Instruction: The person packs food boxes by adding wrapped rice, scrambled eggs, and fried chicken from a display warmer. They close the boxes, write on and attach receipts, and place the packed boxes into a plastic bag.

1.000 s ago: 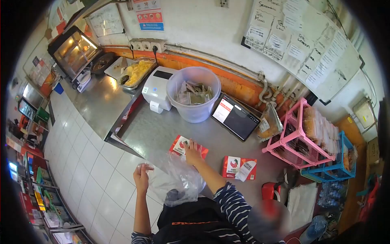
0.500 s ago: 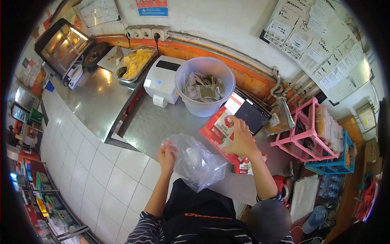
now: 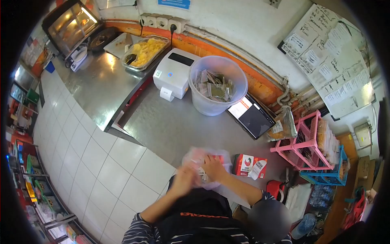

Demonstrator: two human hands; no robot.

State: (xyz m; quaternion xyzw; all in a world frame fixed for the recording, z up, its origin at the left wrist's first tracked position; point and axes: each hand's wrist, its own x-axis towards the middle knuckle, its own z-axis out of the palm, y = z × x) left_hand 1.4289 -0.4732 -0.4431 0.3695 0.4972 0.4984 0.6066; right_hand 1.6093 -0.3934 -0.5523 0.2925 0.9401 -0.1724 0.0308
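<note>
A clear plastic bag is at the counter's front edge, close to my apron, with a red and white food box mostly inside it. My right hand reaches over the bag's mouth and grips the box, its fingers partly hidden. At the bag's left side, my left hand is closed on the plastic, blurred by motion. Just right of the bag lies a second red box with a printed paper slip on it.
Behind stand a label printer, a white bucket of small packets and a tablet. Pink baskets are at right. A tray of yellow food sits at back left. A tape dispenser lies near my right arm.
The red box has moved from above the counter down into the plastic bag near my body. Both hands have come together at the bag, uncovering the second box and the tablet.
</note>
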